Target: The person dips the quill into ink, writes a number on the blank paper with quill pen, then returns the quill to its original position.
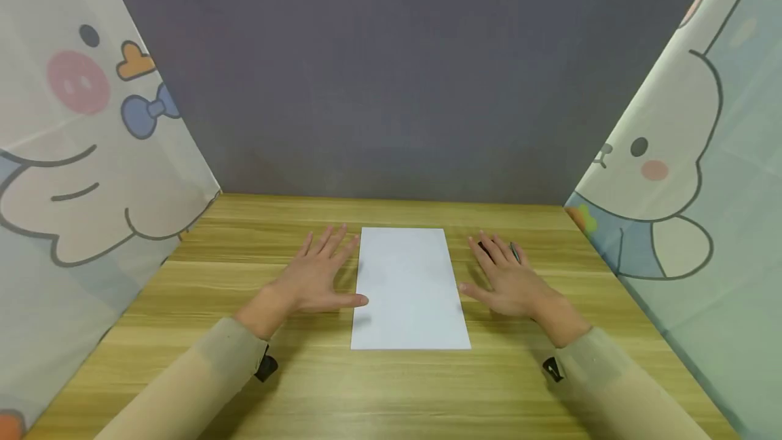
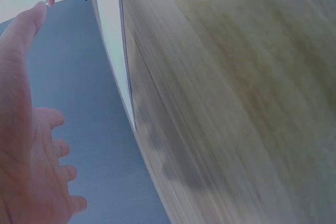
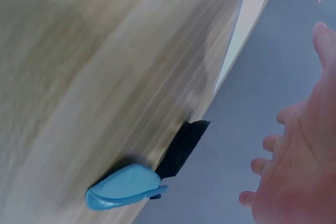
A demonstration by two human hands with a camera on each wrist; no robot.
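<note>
Head, sheet: white sheet [image 1: 411, 277] on bench [image 1: 397, 392], btwn L hand [image 1: 313, 282] (9 o'clock) & R hand [image 1: 508, 284] (3); prob. centred for equal reach.
L wrist, grip: spread, nil held.
R wrist, grip: spread, nil held; blue-hdl tool [image 3: 126, 184] 7 o'clock of sheet, prob. offset for access.

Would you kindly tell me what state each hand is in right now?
Left hand: open, fingers spread, holding nothing.
Right hand: open, fingers spread, holding nothing.

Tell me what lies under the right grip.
A blue and black tool lies on the wooden table below the right grip. In the head view, that grip covers its middle; its underside is hidden.
</note>
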